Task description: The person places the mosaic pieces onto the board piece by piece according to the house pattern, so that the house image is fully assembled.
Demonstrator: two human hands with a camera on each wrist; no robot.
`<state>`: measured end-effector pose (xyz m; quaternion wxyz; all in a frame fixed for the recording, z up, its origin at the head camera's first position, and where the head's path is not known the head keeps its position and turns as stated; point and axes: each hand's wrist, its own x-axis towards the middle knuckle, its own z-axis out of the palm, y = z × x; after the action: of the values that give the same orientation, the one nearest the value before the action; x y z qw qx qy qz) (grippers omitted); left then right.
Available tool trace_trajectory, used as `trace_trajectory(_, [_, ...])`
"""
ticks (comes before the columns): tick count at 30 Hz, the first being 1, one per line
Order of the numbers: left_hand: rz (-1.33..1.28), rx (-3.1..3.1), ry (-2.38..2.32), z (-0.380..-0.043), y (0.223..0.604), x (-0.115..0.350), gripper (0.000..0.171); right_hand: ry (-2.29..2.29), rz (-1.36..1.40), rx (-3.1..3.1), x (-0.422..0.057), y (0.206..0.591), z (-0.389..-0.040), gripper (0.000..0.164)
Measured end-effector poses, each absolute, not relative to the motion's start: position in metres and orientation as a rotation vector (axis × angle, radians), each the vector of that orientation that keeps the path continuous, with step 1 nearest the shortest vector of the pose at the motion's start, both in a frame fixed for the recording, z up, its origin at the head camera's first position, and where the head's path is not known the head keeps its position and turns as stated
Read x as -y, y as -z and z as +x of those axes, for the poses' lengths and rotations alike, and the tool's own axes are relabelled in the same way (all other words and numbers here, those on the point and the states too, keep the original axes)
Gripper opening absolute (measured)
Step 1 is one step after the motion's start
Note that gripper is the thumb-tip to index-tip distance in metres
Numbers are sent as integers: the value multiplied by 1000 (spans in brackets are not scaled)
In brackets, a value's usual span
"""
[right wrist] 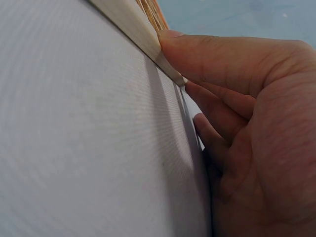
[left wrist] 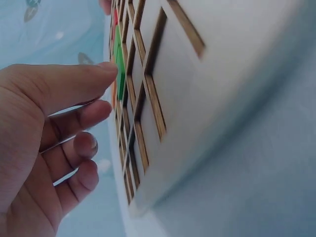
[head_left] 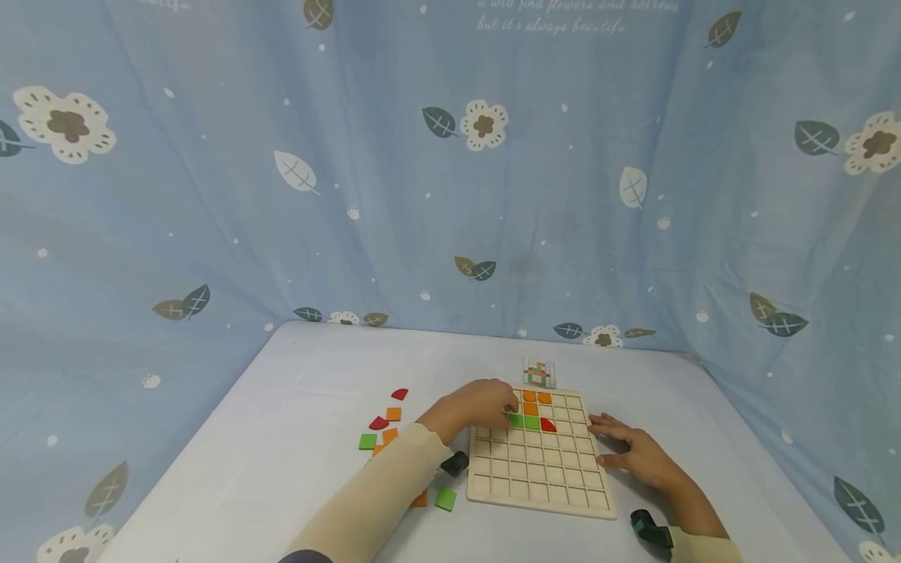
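A pale wooden grid board (head_left: 538,473) lies on the white table. My left hand (head_left: 486,403) reaches over its upper left part, the thumb tip touching a green square tile (left wrist: 120,66) set in the grid; the other fingers are loosely bent. A second green tile (head_left: 532,423) and a red quarter-circle tile (head_left: 547,425) continue that row. Above them sit an orange square (head_left: 530,409) and two rounded orange pieces (head_left: 537,397). At the board's right edge, my right hand (head_left: 637,455) rests with fingers spread, its thumb against the side.
Left of the board lie loose tiles, among them a red quarter-circle (head_left: 400,394), an orange square (head_left: 393,414) and a green square (head_left: 368,442); the left forearm covers some. Another green tile (head_left: 446,500) lies nearer. A patterned card (head_left: 539,372) is behind the board, before a blue curtain (head_left: 394,234).
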<state>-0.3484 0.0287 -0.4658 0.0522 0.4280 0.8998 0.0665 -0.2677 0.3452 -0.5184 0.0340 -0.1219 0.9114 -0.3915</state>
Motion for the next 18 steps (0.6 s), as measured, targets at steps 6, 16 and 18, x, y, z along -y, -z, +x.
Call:
trace_trajectory(6, [1279, -2776, -163, -347, 462, -9, 15, 1214, -398, -2801, -347, 517, -267, 62])
trace_trajectory(16, [1179, -2809, -165, -340, 453, 30, 19, 1243, -418, -2770, -348, 517, -267, 63])
trace_trajectory(18, [1182, -2809, -146, -340, 452, 36, 19, 1240, -410, -2774, -348, 517, -266, 63])
